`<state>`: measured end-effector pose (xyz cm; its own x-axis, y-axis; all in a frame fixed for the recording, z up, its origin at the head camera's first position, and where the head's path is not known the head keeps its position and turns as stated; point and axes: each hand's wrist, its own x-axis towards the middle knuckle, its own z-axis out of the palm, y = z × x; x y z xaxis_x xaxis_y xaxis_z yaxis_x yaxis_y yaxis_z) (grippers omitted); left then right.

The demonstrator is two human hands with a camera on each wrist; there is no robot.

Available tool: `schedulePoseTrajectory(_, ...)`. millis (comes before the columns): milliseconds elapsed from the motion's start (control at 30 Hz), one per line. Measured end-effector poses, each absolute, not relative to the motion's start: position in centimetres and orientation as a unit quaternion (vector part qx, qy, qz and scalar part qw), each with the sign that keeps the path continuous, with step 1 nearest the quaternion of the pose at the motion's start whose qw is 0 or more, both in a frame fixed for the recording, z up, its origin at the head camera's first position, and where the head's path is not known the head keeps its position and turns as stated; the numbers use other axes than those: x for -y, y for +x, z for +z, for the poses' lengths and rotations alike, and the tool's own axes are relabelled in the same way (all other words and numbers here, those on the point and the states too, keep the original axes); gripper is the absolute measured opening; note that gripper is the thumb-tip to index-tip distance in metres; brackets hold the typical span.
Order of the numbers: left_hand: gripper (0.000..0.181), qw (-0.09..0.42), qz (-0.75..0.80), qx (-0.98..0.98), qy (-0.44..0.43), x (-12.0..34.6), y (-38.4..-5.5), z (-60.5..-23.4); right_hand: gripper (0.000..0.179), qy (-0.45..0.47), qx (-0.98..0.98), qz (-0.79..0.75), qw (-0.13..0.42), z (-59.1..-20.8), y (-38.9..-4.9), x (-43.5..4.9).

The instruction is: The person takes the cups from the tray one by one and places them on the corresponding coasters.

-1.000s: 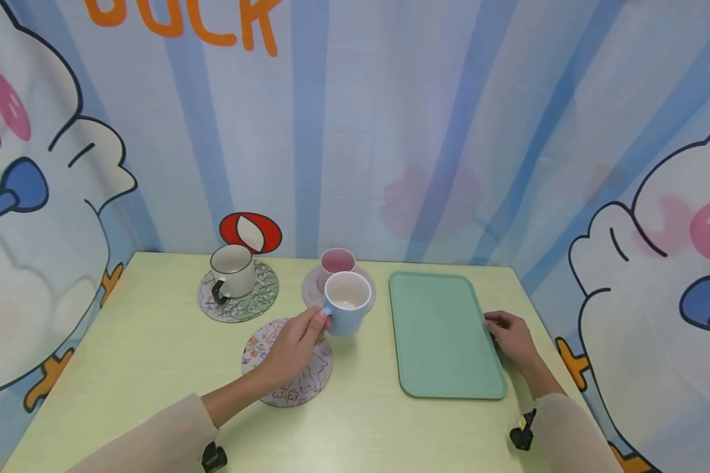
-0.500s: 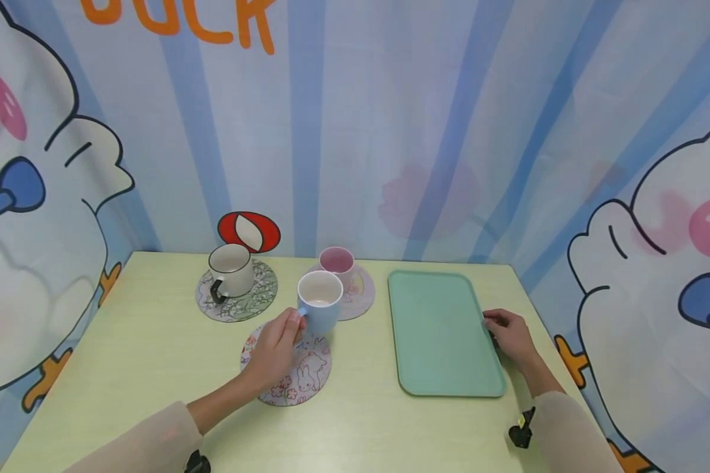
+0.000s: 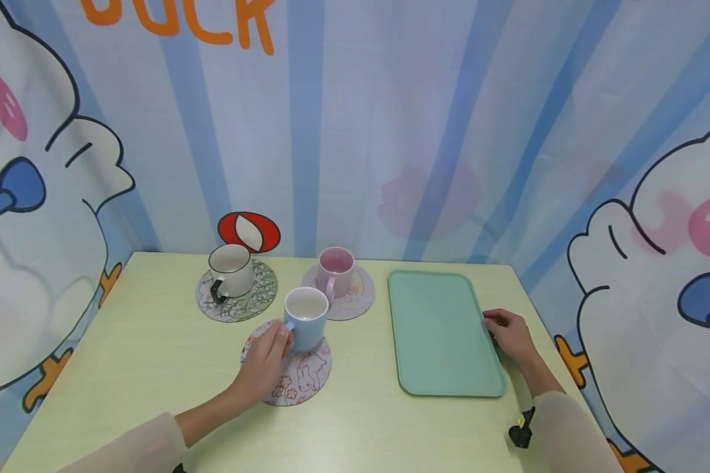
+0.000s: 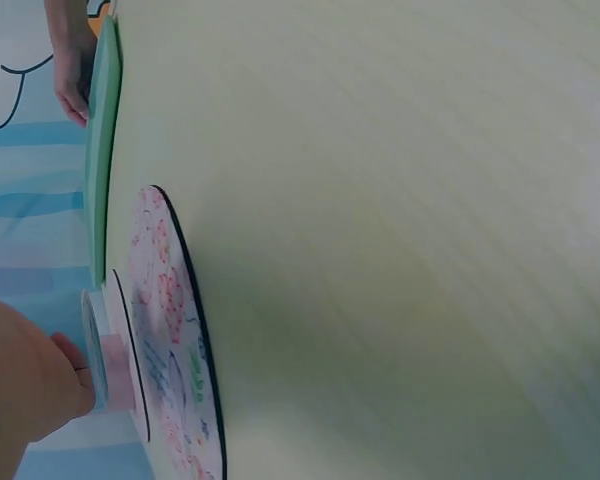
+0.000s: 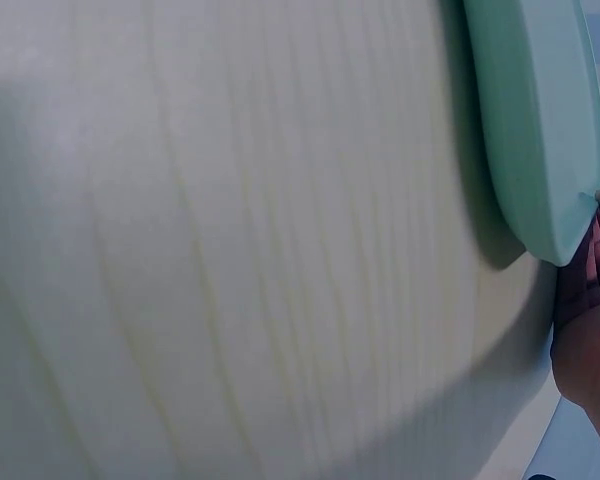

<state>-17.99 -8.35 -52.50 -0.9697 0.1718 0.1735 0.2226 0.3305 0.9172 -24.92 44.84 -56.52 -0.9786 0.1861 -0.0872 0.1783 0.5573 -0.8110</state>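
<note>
My left hand (image 3: pixel 260 364) grips the handle of a light blue mug (image 3: pixel 309 326) with a white inside. Held upright, the mug is over the far part of a round placemat (image 3: pixel 304 381) with bunnies and flowers. The left wrist view shows a gap between the mug's base (image 4: pixel 100 365) and the placemat (image 4: pixel 175 330). My right hand (image 3: pixel 511 335) pinches the right rim of a mint green tray (image 3: pixel 446 335), with thumb and fingers at the edge (image 5: pixel 580 225) in the right wrist view.
A pink mug (image 3: pixel 336 266) stands on a pink round mat (image 3: pixel 361 295) just behind the blue mug. Back left, a white mug (image 3: pixel 232 270) with a black handle sits on a green-patterned mat (image 3: pixel 263 295). A cartoon curtain (image 3: pixel 367 131) closes off the table's (image 3: pixel 154 368) back.
My left hand has brought the blue mug left and then toward me, from in front of the pink mug to over the bunny placemat. The right hand and tray have stayed put.
</note>
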Motion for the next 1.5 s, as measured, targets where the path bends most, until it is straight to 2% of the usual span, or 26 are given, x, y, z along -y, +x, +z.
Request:
schedulePoseTrajectory(333,0.037,0.035,-0.527,0.841,-0.118,9.6,-17.5,-53.7,0.035,-0.098,0.887,0.451,-0.003,-56.5,-24.9,-45.1)
schedulePoseTrajectory(1100,0.035,-0.017,-0.523,0.847,-0.095,11.2,-16.6,-54.1,0.035,-0.103,0.888,0.448,-0.003,-56.4,-24.8,-44.9)
schedulePoseTrajectory(1500,0.035,-0.011,-0.531,0.840,-0.113,11.9,-15.8,-54.6,0.035,-0.107,0.888,0.447,-0.001,-56.4,-24.8,-44.8)
